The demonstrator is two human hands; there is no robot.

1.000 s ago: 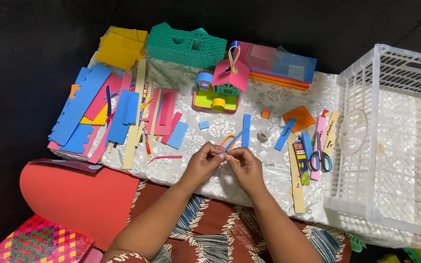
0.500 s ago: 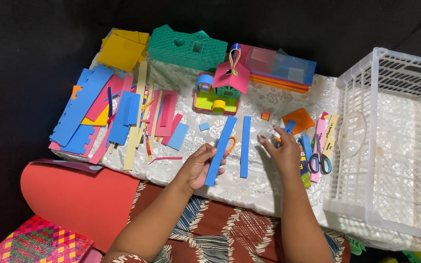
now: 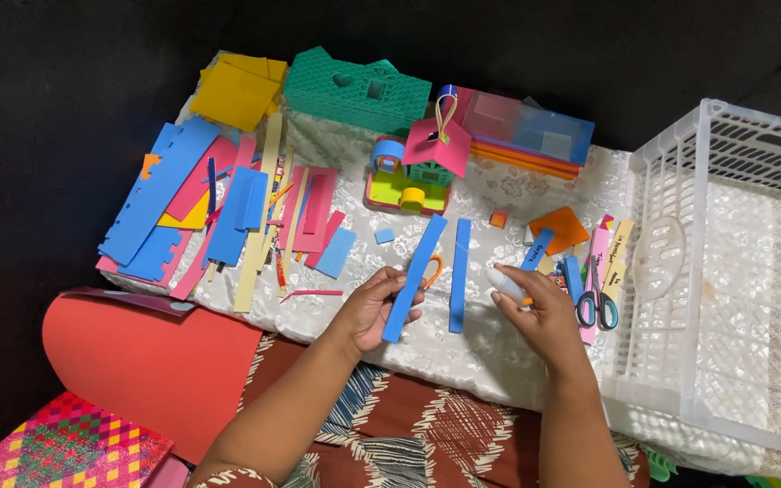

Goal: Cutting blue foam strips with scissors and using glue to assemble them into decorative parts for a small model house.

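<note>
My left hand [image 3: 371, 309] holds a long blue foam strip [image 3: 415, 275] tilted up to the right, with an orange loop [image 3: 434, 268] just behind it. My right hand [image 3: 540, 312] grips a small white glue bottle [image 3: 508, 285] with an orange tip. A second blue strip [image 3: 459, 274] lies flat on the white cloth [image 3: 463, 348] between my hands. A small foam house model [image 3: 411, 172] in green, pink and blue stands further back.
Blue, pink and yellow foam offcuts [image 3: 219, 208] pile up at the left. A green foam house [image 3: 356, 90] and stacked sheets [image 3: 526, 131] sit at the back. Scissors [image 3: 596, 303] lie beside a white plastic basket [image 3: 725, 271] at right. A red sheet [image 3: 155, 361] lies on my lap's left.
My hands were together on a small orange piece. They have parted: the left took up the blue strip and the right went to the right and now holds the glue bottle.
</note>
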